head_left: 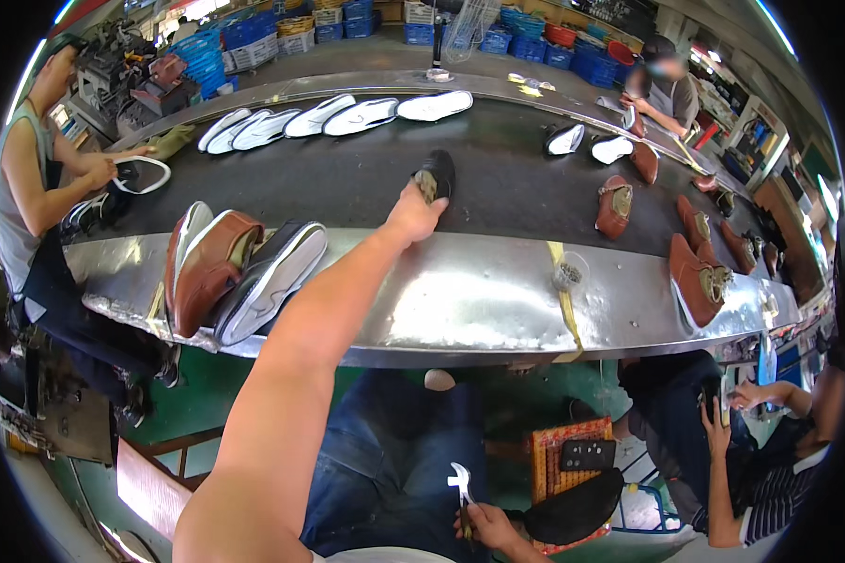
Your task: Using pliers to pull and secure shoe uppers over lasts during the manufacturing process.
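My left arm reaches across the metal table edge. My left hand [415, 214] is closed around a black shoe [441, 171] on the dark belt; something khaki shows in its opening. Low in the picture, beside my jeans, my right hand [490, 525] grips a hammer [461, 480] with its shiny head up. Left of my forearm, a brown shoe [218, 258] and a black shoe with a white sole [277, 281] lean on their sides on the metal ledge. Beyond my left hand, several shoes with white soles [361, 116] lie in a row.
Several brown shoes [697, 281] stand at the right, near a small clear cup [568, 273] of tiny bits. A worker [42, 159] at the left holds a white strip [150, 175]. Other people work at the far right and lower right. A phone [588, 455] lies on a woven seat.
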